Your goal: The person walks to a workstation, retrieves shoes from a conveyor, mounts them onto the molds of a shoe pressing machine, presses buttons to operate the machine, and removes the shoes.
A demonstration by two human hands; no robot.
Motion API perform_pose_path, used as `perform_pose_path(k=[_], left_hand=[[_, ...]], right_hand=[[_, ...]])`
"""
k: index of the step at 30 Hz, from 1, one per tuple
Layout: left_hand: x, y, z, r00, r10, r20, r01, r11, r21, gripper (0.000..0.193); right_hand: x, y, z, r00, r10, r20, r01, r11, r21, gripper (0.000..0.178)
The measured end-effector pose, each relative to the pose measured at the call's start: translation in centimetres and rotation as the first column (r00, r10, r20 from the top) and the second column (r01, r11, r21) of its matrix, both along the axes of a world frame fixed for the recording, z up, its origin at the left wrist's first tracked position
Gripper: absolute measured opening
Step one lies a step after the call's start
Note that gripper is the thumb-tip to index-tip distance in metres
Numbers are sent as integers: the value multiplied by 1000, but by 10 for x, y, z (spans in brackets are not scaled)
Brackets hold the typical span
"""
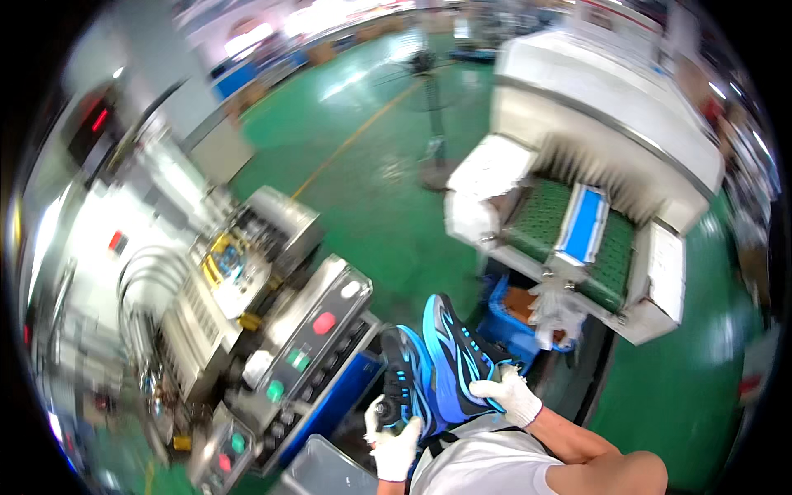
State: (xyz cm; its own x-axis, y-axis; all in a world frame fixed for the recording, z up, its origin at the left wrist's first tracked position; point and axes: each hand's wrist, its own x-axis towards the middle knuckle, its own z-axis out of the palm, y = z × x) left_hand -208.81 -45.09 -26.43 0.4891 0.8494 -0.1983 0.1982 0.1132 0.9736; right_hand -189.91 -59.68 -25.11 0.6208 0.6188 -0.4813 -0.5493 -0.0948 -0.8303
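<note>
Two black and blue sneakers are held side by side in front of my body, toes pointing away. My left hand (393,443), in a white glove, grips the left sneaker (404,375) near its heel. The other sneaker (455,363), tilted to show its blue sole edge, is in my gloved right hand (510,396), with the thumb across its side and the fingers behind the heel. Both shoes have bright blue stripes and dark uppers.
A machine with a control panel (318,330) of coloured buttons stands at left. At right, a white conveyor machine (610,107) has a green belt (540,219) and fringe curtain. A blue bin (501,322) sits below it. A standing fan (433,107) is farther off on the green floor.
</note>
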Motion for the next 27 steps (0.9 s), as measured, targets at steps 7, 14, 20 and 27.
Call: perform_pose_path(k=[7, 14, 20, 27], left_hand=[[259, 8, 75, 895, -442, 67, 430, 892, 141, 70], [550, -62, 42, 716, -669, -198, 616, 473, 629, 74], [667, -53, 37, 714, -670, -203, 644, 514, 567, 77], [371, -45, -51, 676, -737, -13, 583, 524, 620, 62]], right_hand=[[164, -98, 70, 598, -507, 621, 728, 668, -156, 61], [317, -176, 15, 292, -275, 916, 947, 219, -236, 82], [440, -159, 32, 428, -140, 893, 901, 143, -409, 79], [288, -105, -8, 299, -559, 774, 675, 697, 243, 46]])
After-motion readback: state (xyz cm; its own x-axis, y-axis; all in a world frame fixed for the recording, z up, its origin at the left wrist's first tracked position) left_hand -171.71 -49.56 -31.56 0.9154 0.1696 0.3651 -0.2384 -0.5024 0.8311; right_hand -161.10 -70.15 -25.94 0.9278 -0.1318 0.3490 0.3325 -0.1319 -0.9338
